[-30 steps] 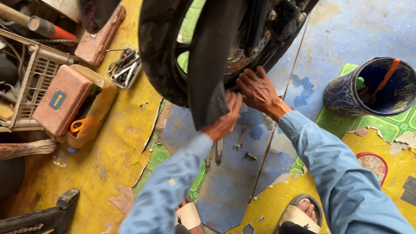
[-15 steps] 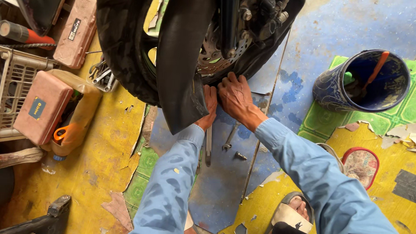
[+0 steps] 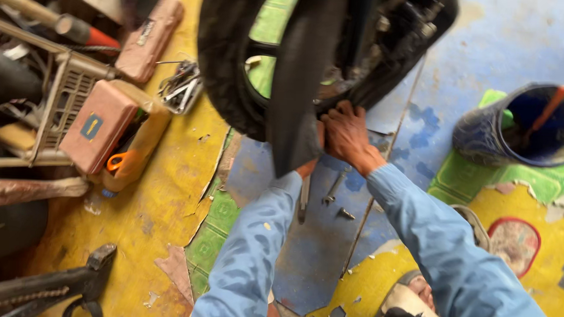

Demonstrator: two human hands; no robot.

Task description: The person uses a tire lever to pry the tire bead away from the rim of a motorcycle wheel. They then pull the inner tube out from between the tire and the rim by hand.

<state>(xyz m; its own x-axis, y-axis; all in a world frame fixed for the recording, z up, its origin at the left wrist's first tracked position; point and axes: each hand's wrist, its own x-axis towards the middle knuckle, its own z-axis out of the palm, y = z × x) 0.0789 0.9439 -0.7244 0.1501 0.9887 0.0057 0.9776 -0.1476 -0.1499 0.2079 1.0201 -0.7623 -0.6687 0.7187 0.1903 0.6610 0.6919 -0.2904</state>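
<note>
Tyre (image 3: 226,69) of the motorcycle wheel is hanging in the upper middle of the frame, black and knobbly, with a dark mudguard strip (image 3: 296,103) running down across its front and ending just above the floor. Both hands are reaching up and away from the person to its lower edge, so the wheel is lying straight ahead of and above the fingers, with the strip's long axis running top to bottom in the frame.

The right hand (image 3: 347,134) is pressing against the wheel's lower rim just right of the strip, its fingers (image 3: 341,110) curled close together and touching the rubber and metal there; whether they are gripping a small part I cannot tell. The left hand (image 3: 310,166) is almost wholly hidden behind the strip's lower end, so how far its fingers are spread cannot be told; only a sliver of it is showing above the blue sleeve. The right hand is the nearer one to the hub parts.

On the blue patch of floor (image 3: 328,254) just below the hands, a wrench (image 3: 336,186) and a bolt (image 3: 346,213) are lying loose. A dark bucket (image 3: 483,137) is standing at the right edge, and reddish cases (image 3: 98,133) are sitting at the left by a wire crate.
</note>
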